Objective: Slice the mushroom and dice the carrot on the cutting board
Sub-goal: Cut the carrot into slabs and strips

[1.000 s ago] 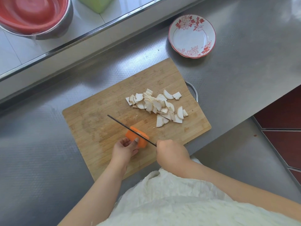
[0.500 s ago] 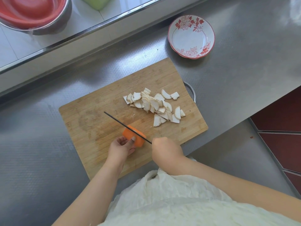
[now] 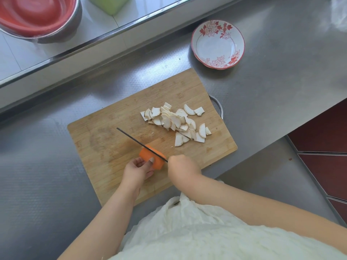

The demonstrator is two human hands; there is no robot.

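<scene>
A wooden cutting board (image 3: pixel 105 145) lies on the steel counter. Several white mushroom slices (image 3: pixel 174 122) are heaped on its right half. Near the front edge sits an orange carrot piece (image 3: pixel 148 155). My left hand (image 3: pixel 139 168) holds the carrot from the left, fingers curled on it. My right hand (image 3: pixel 183 167) grips the handle of a knife (image 3: pixel 139 142), whose thin dark blade lies across the top of the carrot, pointing up-left. The handle is hidden inside my fist.
A white bowl with red flowers (image 3: pixel 217 44) stands on the counter beyond the board's right corner. A metal basin with a red inside (image 3: pixel 37 17) and a green object (image 3: pixel 110 3) sit on the raised ledge at the back. The counter edge drops off at right.
The view shifted slightly, and the knife blade stays on the carrot with little visible movement. Both hands keep their grips.
</scene>
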